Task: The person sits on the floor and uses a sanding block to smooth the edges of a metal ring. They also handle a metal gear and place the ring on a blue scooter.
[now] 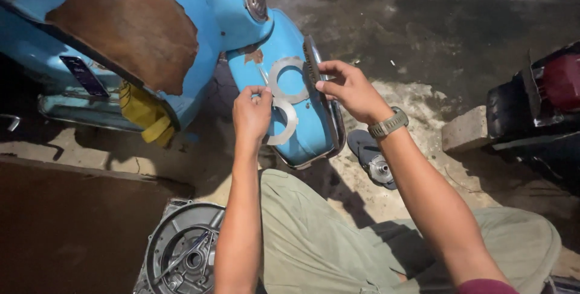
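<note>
- Gasket (pixel 284 98), a flat pale figure-eight cutout with two round openings, hangs upright in front of the blue scooter panel (pixel 314 131), its long axis running top to bottom, leaning a little right at the top.
- Left hand (pixel 252 115) pinches the gasket's left edge near the waist; the grip is closed on it, thumb and forefinger together, and the lower ring hangs just right of this grip.
- Right hand (pixel 347 89) sits just right of the upper ring; its fingers curl around a dark flat file (pixel 312 64) standing on edge against the ring's right side, grip clamped on it.
- Both forearms reach forward from the lap, wrists raised; the right carries a watch (pixel 388 124).
- Below the left grip, near the knee, lies a round metal engine cover (pixel 184 255) on the floor.
- A sandal (pixel 368 152) lies under the right wrist.
</note>
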